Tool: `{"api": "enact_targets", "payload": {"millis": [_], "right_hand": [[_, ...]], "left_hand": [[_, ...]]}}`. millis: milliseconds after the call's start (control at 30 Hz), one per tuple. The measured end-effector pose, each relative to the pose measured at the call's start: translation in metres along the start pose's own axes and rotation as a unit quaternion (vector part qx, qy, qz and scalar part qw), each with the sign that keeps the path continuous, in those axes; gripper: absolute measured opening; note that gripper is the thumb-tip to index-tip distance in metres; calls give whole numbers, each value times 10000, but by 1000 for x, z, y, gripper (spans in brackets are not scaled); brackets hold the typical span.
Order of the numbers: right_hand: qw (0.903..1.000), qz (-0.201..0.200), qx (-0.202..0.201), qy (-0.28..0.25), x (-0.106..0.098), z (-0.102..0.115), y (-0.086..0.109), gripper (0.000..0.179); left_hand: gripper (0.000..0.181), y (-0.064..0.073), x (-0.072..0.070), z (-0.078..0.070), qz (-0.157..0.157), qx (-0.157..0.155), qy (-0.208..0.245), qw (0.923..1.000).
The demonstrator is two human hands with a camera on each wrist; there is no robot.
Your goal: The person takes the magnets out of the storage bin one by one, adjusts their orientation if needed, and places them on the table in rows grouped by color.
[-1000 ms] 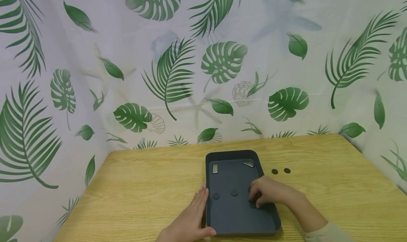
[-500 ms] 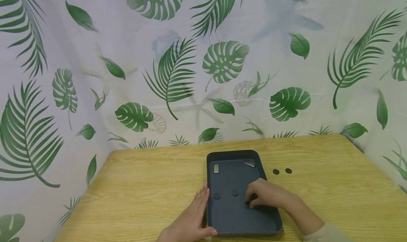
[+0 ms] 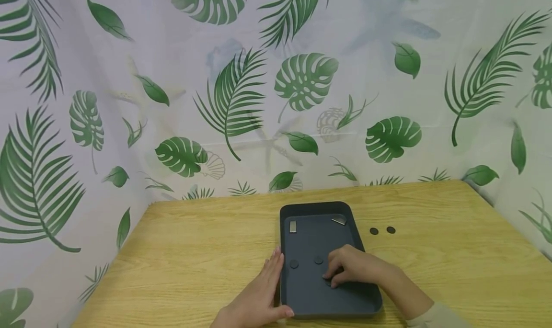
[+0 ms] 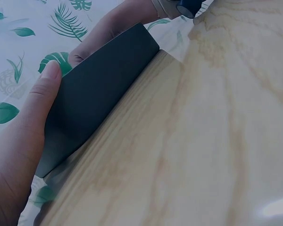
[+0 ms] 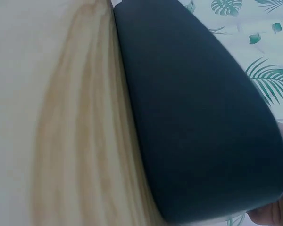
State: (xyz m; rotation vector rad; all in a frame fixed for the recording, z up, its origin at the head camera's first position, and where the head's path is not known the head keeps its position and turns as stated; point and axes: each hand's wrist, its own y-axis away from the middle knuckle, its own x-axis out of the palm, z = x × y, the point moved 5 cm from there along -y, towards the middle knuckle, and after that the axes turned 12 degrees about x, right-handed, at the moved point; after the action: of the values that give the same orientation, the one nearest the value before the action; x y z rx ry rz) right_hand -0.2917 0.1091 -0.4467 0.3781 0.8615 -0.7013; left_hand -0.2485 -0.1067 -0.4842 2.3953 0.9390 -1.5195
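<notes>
A dark grey rectangular tray (image 3: 302, 294) lies on the table. My left hand (image 3: 260, 292) rests against its left side, fingers straight along the wall and thumb at the near corner; the left wrist view shows the thumb (image 4: 43, 94) on the tray's outer wall. Inside the tray, my right hand (image 3: 355, 265) has curled fingers and pinches a small dark round disc (image 3: 327, 282) at the tray floor, mostly hidden by the fingertips. Two similar discs (image 3: 294, 264) lie to its left, one just beyond the fingers. The right wrist view is filled mostly by the tray's wall (image 5: 198, 108).
At the tray's far end sit a small shiny rectangular piece (image 3: 293, 227) and a shiny angular piece (image 3: 339, 220). Two more dark discs (image 3: 373, 231) lie on the wooden table (image 3: 207, 242) right of the tray. A leaf-patterned cloth (image 3: 241, 127) hangs behind.
My right hand has moved left and slightly nearer across the tray floor, with the disc at its fingertips. The left hand and the tray have stayed in place.
</notes>
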Motion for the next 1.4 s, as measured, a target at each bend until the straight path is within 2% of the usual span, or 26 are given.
{"api": "enact_targets", "payload": {"millis": [300, 533, 733, 933, 1167, 1400], "right_hand": [[10000, -91, -3, 21, 2, 3, -3, 4], [9997, -218, 109, 16, 5, 1, -2, 7], [9973, -538, -253, -420, -3, 5, 4, 9], [9948, -777, -461, -475, -10, 7, 6, 7], [9948, -830, -304, -511, -18, 3, 11, 7], [9928, -1158, -32, -299, -29, -2, 16, 10]], "left_hand": [[100, 1, -4, 0, -85, 13, -71, 9999], [101, 2, -2, -1, -69, 20, 17, 10000], [101, 2, 1, 0, -73, 12, 24, 10000], [101, 1, 0, -1, -69, 45, -56, 10000], [102, 0, -2, -3, -77, 90, -36, 9999], [100, -1, 0, -2, -52, 88, -4, 9999]]}}
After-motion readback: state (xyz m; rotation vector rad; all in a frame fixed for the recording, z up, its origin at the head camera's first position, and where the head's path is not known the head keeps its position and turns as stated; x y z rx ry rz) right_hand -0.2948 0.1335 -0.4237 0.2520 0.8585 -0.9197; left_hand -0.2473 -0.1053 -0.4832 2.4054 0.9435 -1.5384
